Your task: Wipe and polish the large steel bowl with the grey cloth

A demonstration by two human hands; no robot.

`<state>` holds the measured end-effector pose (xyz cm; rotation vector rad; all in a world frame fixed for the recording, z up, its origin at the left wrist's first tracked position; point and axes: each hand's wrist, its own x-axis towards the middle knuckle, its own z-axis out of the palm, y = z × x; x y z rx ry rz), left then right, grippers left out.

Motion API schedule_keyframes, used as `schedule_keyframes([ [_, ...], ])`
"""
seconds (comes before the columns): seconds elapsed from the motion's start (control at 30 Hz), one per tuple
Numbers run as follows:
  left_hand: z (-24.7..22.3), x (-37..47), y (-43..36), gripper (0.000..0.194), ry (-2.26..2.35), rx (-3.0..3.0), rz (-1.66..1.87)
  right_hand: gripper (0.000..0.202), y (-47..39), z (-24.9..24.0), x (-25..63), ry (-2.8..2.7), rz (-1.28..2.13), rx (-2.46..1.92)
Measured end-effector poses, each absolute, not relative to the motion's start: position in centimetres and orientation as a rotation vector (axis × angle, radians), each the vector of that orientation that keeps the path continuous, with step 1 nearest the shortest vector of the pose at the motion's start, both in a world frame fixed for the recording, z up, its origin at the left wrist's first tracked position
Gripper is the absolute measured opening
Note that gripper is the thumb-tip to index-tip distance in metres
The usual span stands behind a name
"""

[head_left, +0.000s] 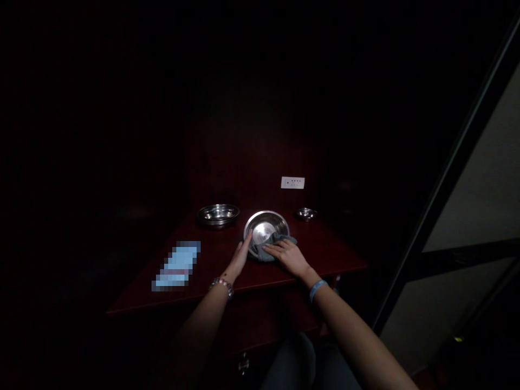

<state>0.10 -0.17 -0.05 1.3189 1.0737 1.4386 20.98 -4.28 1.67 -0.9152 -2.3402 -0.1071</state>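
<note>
A shiny metal bowl (pixel 264 230) rests on the dark red table, tilted so its inside faces me. My left hand (pixel 241 257) grips its left rim, the thumb side at the edge. Under the fingers of my right hand (pixel 287 256) is a grey-green cloth (pixel 265 253), pressed against the bowl's lower right inside and rim. Part of the cloth sticks out to the right past the rim.
Stacked metal bowls (pixel 218 215) stand at the table's back left, a small metal bowl (pixel 306 214) at the back right. A blurred light-blue item (pixel 179 265) lies at left on the table (pixel 142 295). A white socket panel (pixel 292 182) is on the back wall.
</note>
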Motion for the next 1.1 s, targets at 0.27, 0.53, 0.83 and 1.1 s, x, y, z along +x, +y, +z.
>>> schedule_keyframes([
  [0.27,-1.0,1.4,0.8,0.064,0.97,1.562,1.469,0.053,-4.2,2.3,19.2,-2.428,-0.433,-1.181],
  [0.53,-0.5,1.4,1.0,0.045,1.043,1.317,1.573,0.052,-3.8,2.3,19.3,-2.444,-0.41,-1.115],
  [0.83,1.3,0.4,-1.7,0.056,1.112,1.265,1.641,0.043,-3.8,2.0,19.4,-2.388,-0.457,-1.128],
  [1.1,-0.1,1.2,-0.6,0.081,0.9,1.645,1.447,0.035,-4.7,2.4,19.1,-2.381,-0.427,-1.378],
])
